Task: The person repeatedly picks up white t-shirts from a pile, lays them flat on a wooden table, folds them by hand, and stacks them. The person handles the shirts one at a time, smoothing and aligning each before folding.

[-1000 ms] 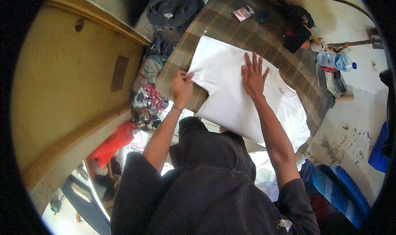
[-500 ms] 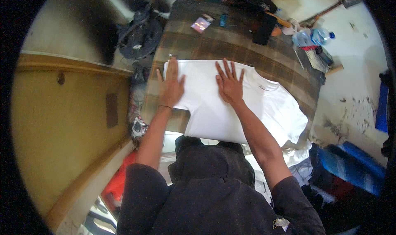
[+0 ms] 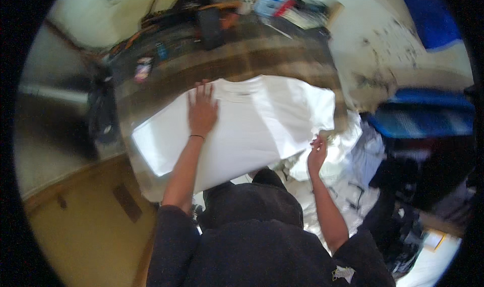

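Note:
A white T-shirt (image 3: pixel 237 118) lies spread across the table (image 3: pixel 242 60), its collar toward the far side and its body hanging over the near edge. My left hand (image 3: pixel 203 110) rests flat on it, left of the collar, fingers stretched out. Over at the right, my right hand (image 3: pixel 316 153) is at the shirt's edge just below the right sleeve. Its fingers are bent together there and seem to pinch the fabric, though blur softens the fingertips.
At the table's far side are a small pink packet (image 3: pixel 143 69), a blue item (image 3: pixel 161 50), a black rectangular object (image 3: pixel 210 27) and a plastic bottle (image 3: pixel 267 6). White garments (image 3: pixel 338 201) are heaped below the table's right side. A yellowish wooden panel (image 3: pixel 91 221) stands at the left.
My view has swung right. My right hand has left the shirt's middle for the edge by the right sleeve. My left hand has gone from the left sleeve to beside the collar.

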`<state>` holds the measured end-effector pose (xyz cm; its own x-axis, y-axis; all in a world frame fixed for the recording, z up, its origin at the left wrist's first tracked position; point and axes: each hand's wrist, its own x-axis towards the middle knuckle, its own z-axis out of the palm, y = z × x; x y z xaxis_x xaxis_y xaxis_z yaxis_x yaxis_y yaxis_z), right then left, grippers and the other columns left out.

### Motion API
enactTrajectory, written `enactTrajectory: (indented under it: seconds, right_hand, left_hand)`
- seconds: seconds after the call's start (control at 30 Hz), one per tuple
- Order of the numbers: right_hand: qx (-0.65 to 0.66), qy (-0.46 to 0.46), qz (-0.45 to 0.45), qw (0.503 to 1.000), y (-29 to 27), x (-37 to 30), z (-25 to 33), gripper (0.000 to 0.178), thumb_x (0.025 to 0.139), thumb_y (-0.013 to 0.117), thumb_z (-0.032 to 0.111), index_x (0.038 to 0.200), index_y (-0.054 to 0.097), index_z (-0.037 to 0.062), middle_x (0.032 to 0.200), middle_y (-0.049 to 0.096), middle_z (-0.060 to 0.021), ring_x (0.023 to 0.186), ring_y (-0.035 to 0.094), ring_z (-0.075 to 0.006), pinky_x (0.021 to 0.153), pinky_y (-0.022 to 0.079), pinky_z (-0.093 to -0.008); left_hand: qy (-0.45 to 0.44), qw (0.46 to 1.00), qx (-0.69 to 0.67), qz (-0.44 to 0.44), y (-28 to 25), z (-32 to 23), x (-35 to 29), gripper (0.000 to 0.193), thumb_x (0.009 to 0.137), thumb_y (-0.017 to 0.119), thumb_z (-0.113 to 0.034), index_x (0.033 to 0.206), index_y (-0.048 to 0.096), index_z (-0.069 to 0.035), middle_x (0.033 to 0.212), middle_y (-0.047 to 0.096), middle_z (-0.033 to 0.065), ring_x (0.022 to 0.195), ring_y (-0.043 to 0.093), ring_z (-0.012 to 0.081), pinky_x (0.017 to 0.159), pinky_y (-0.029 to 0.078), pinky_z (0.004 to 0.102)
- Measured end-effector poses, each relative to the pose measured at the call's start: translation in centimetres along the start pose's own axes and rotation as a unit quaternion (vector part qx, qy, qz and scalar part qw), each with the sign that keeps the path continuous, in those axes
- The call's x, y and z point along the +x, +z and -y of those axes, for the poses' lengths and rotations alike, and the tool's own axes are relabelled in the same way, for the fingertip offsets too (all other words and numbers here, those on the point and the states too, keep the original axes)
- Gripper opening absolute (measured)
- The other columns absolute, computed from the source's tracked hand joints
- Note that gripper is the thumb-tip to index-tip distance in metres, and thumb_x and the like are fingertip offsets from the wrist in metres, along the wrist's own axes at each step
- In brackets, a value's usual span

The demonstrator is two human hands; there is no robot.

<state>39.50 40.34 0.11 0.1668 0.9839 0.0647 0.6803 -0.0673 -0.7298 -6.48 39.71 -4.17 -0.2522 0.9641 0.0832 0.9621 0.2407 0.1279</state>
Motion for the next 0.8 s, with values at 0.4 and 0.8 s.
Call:
enactTrajectory:
  seconds: [0.4,0.8]
  right_hand:
    - [0.228,0.277,0.015,0.933,-2.6,17.1,-9.4,0.038,0.102,0.08,0.028,0.122,0.06,0.0021,0.09,0.074,-0.0085,0.064,0.071,-0.0168,0.052,0.056,-0.0318]
    - [0.08,0.236,0.008,0.968,-12.9,2.5,-17.3,0.035,0.097,0.083,0.028,0.109,0.062,0.0032,0.083,0.064,-0.0059,0.068,0.066,-0.0182,0.066,0.052,-0.0364]
  left_hand:
    - [0.122,0.992,0.019,-0.027,1.7,-13.2,5.5,0.064,0.115,0.043,-0.041,0.175,0.026,-0.027,0.183,0.017,0.0051,0.169,0.012,0.023,0.134,0.005,0.0601]
    - [0.12,0.992,0.026,-0.027,1.4,-25.6,2.6,0.062,0.114,0.046,-0.03,0.169,0.034,-0.004,0.182,0.013,0.02,0.17,0.006,0.034,0.132,0.003,0.066]
